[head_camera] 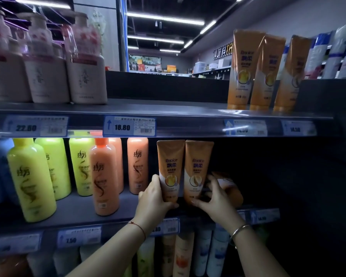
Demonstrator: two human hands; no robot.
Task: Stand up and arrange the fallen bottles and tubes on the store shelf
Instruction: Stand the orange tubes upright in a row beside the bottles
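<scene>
Dim store shelving fills the view. On the dark middle shelf [78, 210], the left hand [154, 198] grasps one glossy orange plastic tube [171, 162] and the right hand [214, 198] clasps its upright twin [198, 162] just beside it. Behind, to the right, a fallen orange tube [228, 186] seemingly awaits standing. Farther up, three orange tubes [262, 70] stand.
</scene>
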